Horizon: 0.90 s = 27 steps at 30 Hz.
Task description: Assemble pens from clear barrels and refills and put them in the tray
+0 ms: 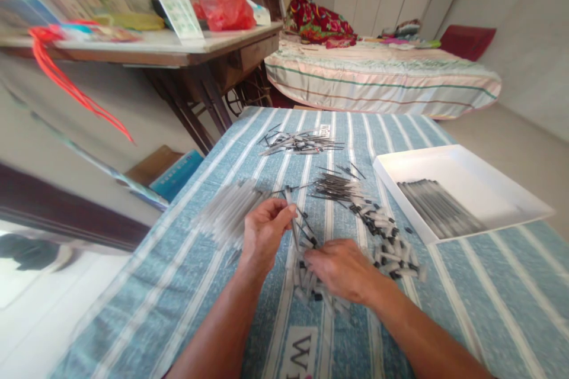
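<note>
Slim pen point(295, 238) pinched in the left hand point(268, 230), above the striped cloth on the worktop point(146, 296).

The pen stands steeply, slightly tilted, between the left thumb and fingers, with the clear barrels point(229, 213) just beside that hand; the right hand point(340, 269) has its fingertips lowered at the pale caps point(306, 278), and whether they grip one cannot be told. The pen looks light, stiff and smooth, probably plastic, so it may roll or slip under a loose pinch; mid-barrel seems the surest hold, leaving both ends free. The dark refills point(331, 187) beyond look thinner and likelier to bend, better taken near one end, while the stubby caps would suit a fingertip pinch around their sides.
</note>
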Tool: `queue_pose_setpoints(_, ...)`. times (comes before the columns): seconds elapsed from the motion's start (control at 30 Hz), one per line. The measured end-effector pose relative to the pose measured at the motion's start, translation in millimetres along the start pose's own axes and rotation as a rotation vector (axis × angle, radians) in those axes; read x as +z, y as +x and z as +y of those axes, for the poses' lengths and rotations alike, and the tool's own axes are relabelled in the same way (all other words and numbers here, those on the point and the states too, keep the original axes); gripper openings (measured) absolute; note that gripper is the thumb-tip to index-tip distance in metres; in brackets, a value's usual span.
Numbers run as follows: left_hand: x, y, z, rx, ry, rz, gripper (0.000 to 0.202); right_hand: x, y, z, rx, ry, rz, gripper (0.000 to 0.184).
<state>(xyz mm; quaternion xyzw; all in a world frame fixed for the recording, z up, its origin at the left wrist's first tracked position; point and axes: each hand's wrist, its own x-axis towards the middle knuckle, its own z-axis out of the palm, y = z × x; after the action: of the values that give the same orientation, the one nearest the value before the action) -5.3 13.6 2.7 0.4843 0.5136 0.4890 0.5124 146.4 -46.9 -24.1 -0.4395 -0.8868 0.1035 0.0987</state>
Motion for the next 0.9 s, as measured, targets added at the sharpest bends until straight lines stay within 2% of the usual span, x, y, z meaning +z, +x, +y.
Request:
queue_pose_setpoints(0.1,0.4,0,-1,-0.008,-0.004,-0.003,0.019,-3,3,-6,-0.024,-0.069,-0.074,0.013)
queue_pose_setpoints(0.17,0.7,0,-1,-0.011,-0.009,-0.003,0.019,-3,3,-7,-0.033,-0.073,-0.068,0.014)
queue_pose_setpoints(0.37,1.6,0,1,-0.028,-0.081,0.025,0.019,9,0,1,0.067,0.069,0.145,0.010)
queue_pose_setpoints(0.53,0.4,1,1,-0.025,-0.199,0.062,0.019,8,-3,8,0.168,0.489,0.330,0.008)
queue_pose_setpoints(0.67,-2.2,1,1,-0.020,-0.284,0.037,0.016,3,-4,9,0.252,0.812,0.379,0.006)
queue_pose_setpoints(0.9,-4.1,1,4,-0.040,-0.408,0.038,0.015,5,-5,12,0.263,1.337,0.460,0.007)
